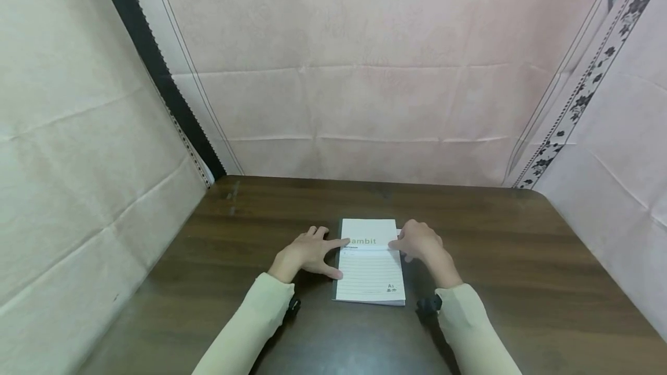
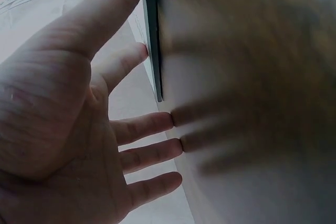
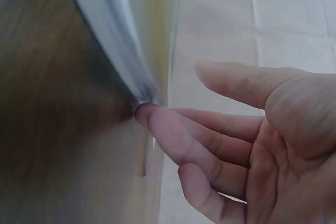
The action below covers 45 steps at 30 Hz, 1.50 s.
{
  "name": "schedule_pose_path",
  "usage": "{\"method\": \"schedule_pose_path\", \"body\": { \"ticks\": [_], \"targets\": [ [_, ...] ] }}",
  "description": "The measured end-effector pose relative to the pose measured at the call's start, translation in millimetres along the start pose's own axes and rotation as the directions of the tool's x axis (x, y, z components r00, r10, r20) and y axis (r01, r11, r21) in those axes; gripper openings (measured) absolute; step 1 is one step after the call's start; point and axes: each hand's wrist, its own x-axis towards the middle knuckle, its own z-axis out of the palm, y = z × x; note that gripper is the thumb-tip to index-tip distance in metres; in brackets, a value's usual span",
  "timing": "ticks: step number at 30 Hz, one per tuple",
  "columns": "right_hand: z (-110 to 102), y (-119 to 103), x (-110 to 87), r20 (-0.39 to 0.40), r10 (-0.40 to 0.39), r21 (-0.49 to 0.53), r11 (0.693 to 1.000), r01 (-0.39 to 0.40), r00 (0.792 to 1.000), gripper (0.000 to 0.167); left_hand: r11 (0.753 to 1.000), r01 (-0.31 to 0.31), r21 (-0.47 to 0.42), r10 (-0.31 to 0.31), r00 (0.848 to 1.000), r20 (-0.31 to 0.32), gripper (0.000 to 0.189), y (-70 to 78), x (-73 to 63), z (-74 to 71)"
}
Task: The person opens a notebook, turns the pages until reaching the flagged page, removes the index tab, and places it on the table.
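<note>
A notebook (image 1: 371,274) with a white lined page and a dark cover edge lies on the brown table. Green lettering, partly covered by a finger, runs across its upper part. At its left edge, my left hand (image 1: 312,252) rests thumb and forefinger on the page; its other fingers spread onto the table in the left wrist view, beside the dark cover edge (image 2: 151,35). My right hand (image 1: 421,246) is at the right edge. In the right wrist view, a fingertip touches the blurred page edges (image 3: 113,30), while the thumb (image 3: 231,80) stands apart from the paper.
The brown wooden table (image 1: 208,317) has rounded far corners. Pale creased cloth (image 1: 365,103) hangs behind it, with more cloth at both sides. A dark strip (image 1: 161,68) runs down the left corner, and a floral border (image 1: 589,80) down the right.
</note>
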Motion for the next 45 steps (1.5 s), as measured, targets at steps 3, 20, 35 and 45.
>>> {"method": "schedule_pose_path", "body": {
  "ticks": [3,20,35,45],
  "targets": [
    [-2,-2,-1.2,0.001,-0.020,-0.013,1.000,0.020,1.000,0.033,1.000,0.006,0.008,-0.006,1.000,0.002,0.088,-0.3,0.4,-0.3],
    [-4,-8,-1.9,-0.086,0.019,0.066,0.998,-0.014,0.996,0.036,0.999,0.024,0.026,-0.024,1.000,0.009,0.088,6.0,0.8,0.3],
    [-2,-7,-1.2,-0.127,-0.010,0.063,0.998,0.018,0.992,0.035,1.000,0.020,-0.008,-0.020,1.000,0.017,0.088,10.0,1.1,1.2],
    [-6,-13,-1.3,-0.193,-0.069,0.181,0.978,0.105,0.979,0.034,0.996,-0.032,-0.084,0.029,0.999,-0.039,0.079,3.8,5.5,1.9]
  ]
}}
